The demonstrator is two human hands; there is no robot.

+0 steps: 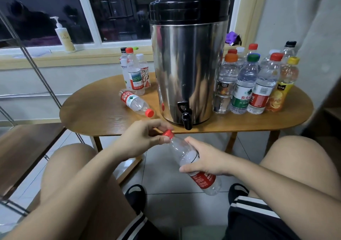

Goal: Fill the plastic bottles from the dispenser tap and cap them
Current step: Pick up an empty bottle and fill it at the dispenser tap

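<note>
I hold a clear plastic bottle with a red label tilted in front of the table, below the black tap of the steel dispenser. My right hand grips the bottle round its middle. My left hand pinches its red cap between thumb and fingers. The bottle looks empty.
On the oval wooden table, several capped bottles stand right of the dispenser, three stand at its left, and one lies on its side. A pump bottle sits on the windowsill. My knees and a metal rack flank the space.
</note>
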